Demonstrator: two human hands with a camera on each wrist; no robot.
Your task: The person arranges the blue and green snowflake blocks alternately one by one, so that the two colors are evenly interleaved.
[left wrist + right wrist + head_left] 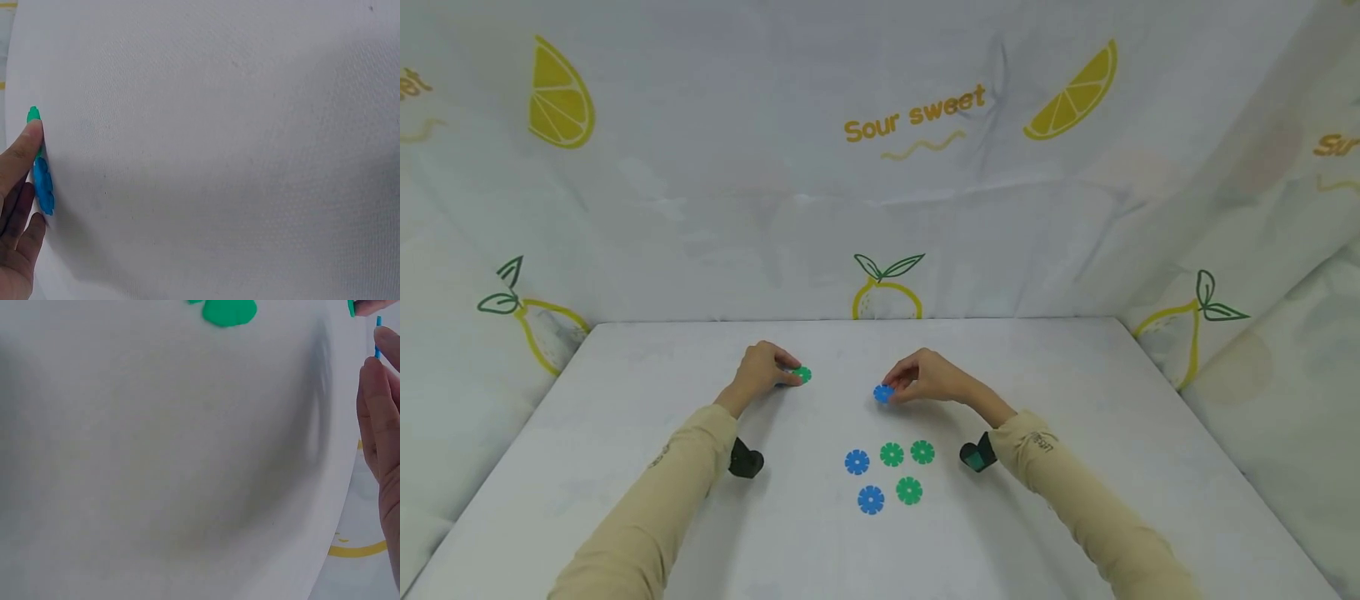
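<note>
In the head view, my left hand [762, 371] pinches a green notched disc [803, 375] between thumb and fingers at the far left-middle of the table. From the left wrist, a blue disc [44, 185] sits against the green one, within that hand's fingers; I cannot tell whether the two are interlocked. My right hand [928, 377] pinches another blue notched disc [883, 393] by its edge, a little above the tabletop. The held discs of the two hands are apart. Nearer lie loose flat discs, including a blue one [871, 500] and a green one [909, 491].
The white table [625, 500] is backed by a white cloth [737, 167] with lemon prints. Dark wrist-worn devices hang beneath the left [746, 460] and right [977, 454] forearms. Several loose discs lie between the forearms, near the table's middle.
</note>
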